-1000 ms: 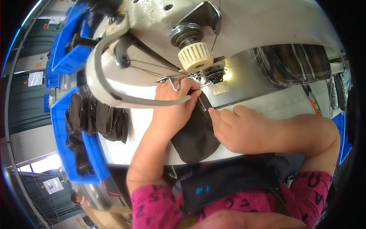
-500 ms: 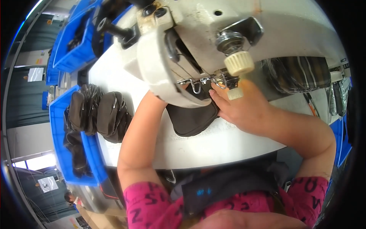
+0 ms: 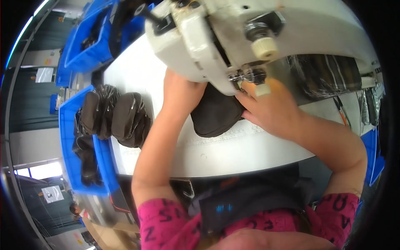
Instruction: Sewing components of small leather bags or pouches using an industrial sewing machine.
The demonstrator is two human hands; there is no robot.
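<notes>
A dark brown fabric pouch [image 3: 216, 111] lies on the white table under the head of a sewing machine [image 3: 200, 41]. My left hand [image 3: 182, 92] is at the pouch's left edge, its fingers hidden behind the machine head. On the other side, my right hand [image 3: 271, 107] grips the pouch's right edge, thumb lower and fingers reaching up beside the needle area. The machine hides the pouch's upper end, and the needle itself cannot be made out.
Several brown pouches [image 3: 127, 118] are stacked at the left, by a blue bin [image 3: 106, 166] holding more dark pieces. A plastic-wrapped dark bundle [image 3: 325, 77] sits at the right. Near it lies a slim orange-and-black tool [image 3: 342, 111]. More blue bins [image 3: 89, 46] stand far left.
The view has shifted, so the machine head appears farther right and up. More of my left hand shows now. The pouch sits slightly higher in view, with both hands still at it.
</notes>
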